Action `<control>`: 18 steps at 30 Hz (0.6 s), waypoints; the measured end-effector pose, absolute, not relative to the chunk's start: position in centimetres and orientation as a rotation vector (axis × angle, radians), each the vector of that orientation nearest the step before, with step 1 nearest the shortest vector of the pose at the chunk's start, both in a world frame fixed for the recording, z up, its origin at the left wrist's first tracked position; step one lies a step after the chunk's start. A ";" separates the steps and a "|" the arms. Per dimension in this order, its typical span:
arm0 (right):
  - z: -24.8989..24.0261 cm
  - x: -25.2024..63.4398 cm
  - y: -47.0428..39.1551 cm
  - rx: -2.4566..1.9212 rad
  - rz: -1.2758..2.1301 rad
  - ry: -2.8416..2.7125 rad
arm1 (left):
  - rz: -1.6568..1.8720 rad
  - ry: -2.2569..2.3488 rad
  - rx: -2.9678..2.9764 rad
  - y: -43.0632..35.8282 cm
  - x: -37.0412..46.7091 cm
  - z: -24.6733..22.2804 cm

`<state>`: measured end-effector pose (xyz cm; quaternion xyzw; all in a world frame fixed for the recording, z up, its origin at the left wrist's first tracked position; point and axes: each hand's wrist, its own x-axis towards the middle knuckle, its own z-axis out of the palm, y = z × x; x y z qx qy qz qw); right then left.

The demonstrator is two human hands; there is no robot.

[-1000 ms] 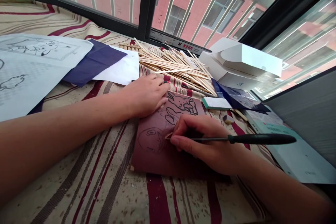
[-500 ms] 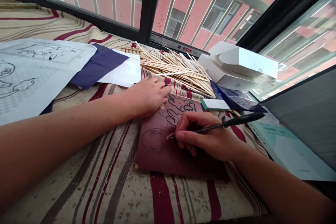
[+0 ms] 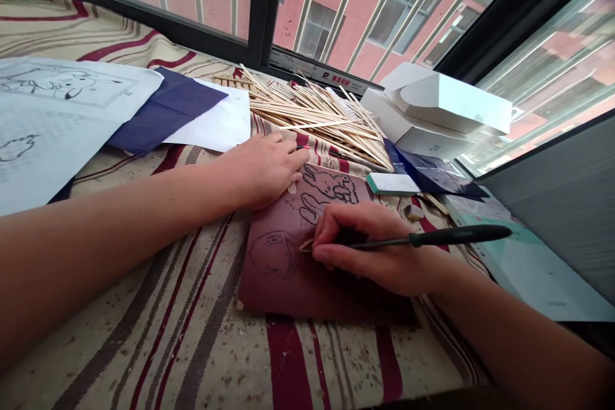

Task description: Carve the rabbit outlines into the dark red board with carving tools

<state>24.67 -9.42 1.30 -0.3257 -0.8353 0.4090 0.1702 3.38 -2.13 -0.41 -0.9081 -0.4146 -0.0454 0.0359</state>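
A reddish-brown carving board [image 3: 288, 298] lies flat on the striped cloth, bearing black line drawings of cartoon figures. My right hand [image 3: 360, 240] grips a carving tool [image 3: 461, 235] with a dark handle and a thin metal shaft. The tool's tip is close to the round-headed drawing, and a pale curled shaving [image 3: 305, 246] shows there; my fingers partly hide the tip. My left hand [image 3: 269, 166] rests palm down over the board's far left edge, its fingers stretched out and holding nothing. A small pale chip [image 3: 292, 188] lies by its fingertips.
Beyond the board is a heap of thin wooden sticks [image 3: 327, 118]. An eraser in a green-and-white sleeve [image 3: 393, 184] and a white box [image 3: 432, 109] stand to the right. Drawing sheets [image 3: 57, 115] and dark blue paper [image 3: 168, 109] lie left. Crumbs dot the striped cloth [image 3: 202, 365].
The view has shifted slightly. My right hand has moved a little left along the board, and the tool's handle lies lower. My left hand keeps its place on the board.
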 end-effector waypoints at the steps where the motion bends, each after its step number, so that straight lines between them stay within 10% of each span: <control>1: 1.3 24.7 -9.4 -0.908 1.188 -2.365 | -0.133 -1.268 -2.785 -2.2 3.4 -0.4; 12: 3.4 25.6 -9.3 -0.952 1.035 -2.062 | -0.145 -1.265 -2.799 -2.3 3.1 -0.2; 18: 2.9 25.9 -7.9 -0.996 1.329 -1.821 | -0.811 -0.930 -3.197 -3.9 2.8 2.0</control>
